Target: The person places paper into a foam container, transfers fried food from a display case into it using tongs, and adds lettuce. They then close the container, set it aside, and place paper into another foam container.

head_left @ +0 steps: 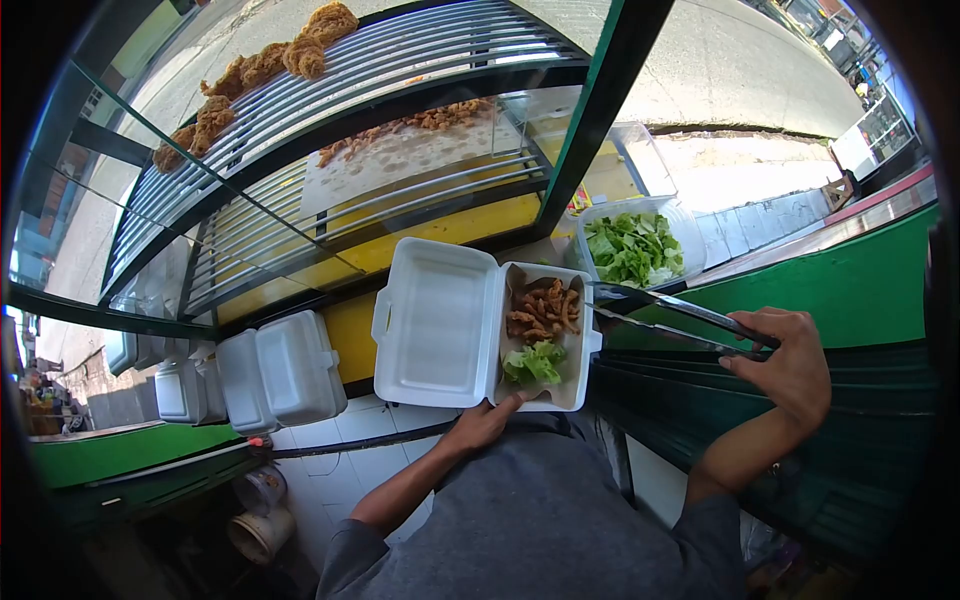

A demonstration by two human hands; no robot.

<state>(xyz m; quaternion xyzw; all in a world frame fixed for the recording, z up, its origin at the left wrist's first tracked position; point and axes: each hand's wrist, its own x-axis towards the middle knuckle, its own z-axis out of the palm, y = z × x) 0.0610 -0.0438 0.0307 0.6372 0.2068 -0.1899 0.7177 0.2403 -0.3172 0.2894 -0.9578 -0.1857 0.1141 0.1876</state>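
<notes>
Both hands are occupied. The left hand (485,424) grasps the near edge of an open white box (436,322), its thumb at the rim close to the hinge. The right hand (786,362) is closed around the handle end of metal tongs (700,312). The tongs point left, their arms slightly parted and their tips at the base's right rim; contact with the box cannot be confirmed.

The box is located directly in front of the person's torso, lid laid open to the left, base to the right. Whether it bears on any surface beneath cannot be determined. Brown paper (516,277) lines the base. On the paper, fried strips (545,312) occupy the far part, and a lettuce leaf (535,364) lies nearer the person, just beside them.

Beyond the base, to the right, stands a clear tub (693,228) containing cut lettuce (632,250). To the left, apart from the open box, further white boxes (292,365) are grouped together. Ahead is a case with a barred rack (430,55); fried chicken (322,35) sits on top, and small fried pieces (450,116) lie on the level below.
</notes>
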